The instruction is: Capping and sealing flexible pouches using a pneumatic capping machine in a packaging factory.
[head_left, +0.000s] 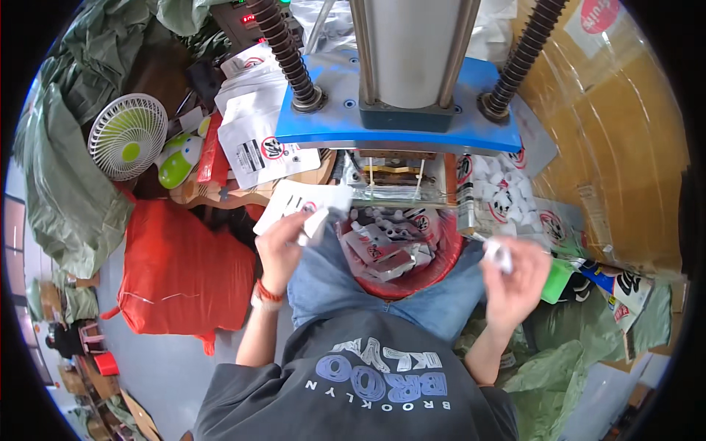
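My left hand (278, 253) is closed on a flat white pouch (315, 197) with dark and red print, held to the left of the press opening. Pinched in the fingertips of my right hand (521, 279) is a small white plastic piece (498, 254), like a spout or cap, slightly blurred. Above and to the left of that hand lies a heap of similar white pieces (507, 192). Between my knees stands a red tub (401, 292) with a clear liner, holding several pouches (390, 250). Over it is a press with a blue plate (323, 121).
White pouches (254, 132) are stacked beyond my left hand, near a small fan (129, 137) and a green-and-white object (179, 159). A stuffed red bag (180, 275) stands at left. Thick springs (283, 51) flank the press column. A large cardboard box (625, 140) bounds the right side.
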Demonstrator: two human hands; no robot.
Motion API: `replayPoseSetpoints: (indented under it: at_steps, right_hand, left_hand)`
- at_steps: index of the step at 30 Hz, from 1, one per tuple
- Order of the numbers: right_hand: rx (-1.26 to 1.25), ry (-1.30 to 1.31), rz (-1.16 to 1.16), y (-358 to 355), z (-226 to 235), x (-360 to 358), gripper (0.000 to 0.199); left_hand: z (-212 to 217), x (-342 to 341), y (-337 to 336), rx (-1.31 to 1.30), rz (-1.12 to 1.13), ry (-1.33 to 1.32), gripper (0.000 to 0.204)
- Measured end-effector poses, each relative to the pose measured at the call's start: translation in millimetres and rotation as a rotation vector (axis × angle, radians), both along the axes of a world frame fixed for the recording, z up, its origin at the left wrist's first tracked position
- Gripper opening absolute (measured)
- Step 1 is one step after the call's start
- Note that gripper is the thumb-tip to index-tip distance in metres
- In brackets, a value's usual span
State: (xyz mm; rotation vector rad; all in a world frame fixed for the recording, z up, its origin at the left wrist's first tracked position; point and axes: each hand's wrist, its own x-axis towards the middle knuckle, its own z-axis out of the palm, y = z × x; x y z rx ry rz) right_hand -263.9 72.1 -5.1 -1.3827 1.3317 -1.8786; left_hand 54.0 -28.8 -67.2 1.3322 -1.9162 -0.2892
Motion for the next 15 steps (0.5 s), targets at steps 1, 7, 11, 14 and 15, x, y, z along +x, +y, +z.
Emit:
replayPoseSetpoints:
  at_steps: [1,7,11,14,15]
  right_hand:
    - [-0.047,0.253,-0.027,4.3,5.7,12.4,0.043]
    - [-0.135,0.896,0.284,-14.6,18.3,53.4,0.033]
    - [-0.173,0.796,0.370,-7.5,32.6,46.5,0.037]
    - [0.195,0.677,0.201,-37.1,-2.1,46.7,0.066]
    - [0.183,0.726,0.148,-43.2,-13.9,42.5,0.075]
  left_hand:
    - [12.6,-11.0,14.0,0.007,-0.019,0.040,0.034]
    - [56.1,-40.9,46.2,-0.254,-0.258,-0.194,0.033]
    - [70.9,-41.9,46.7,-0.032,-0.554,-0.039,0.031]
    - [15.7,-56.9,23.4,0.577,-0.551,0.222,0.023]
    - [-0.6,-63.3,16.7,0.911,-0.461,0.277,0.022]
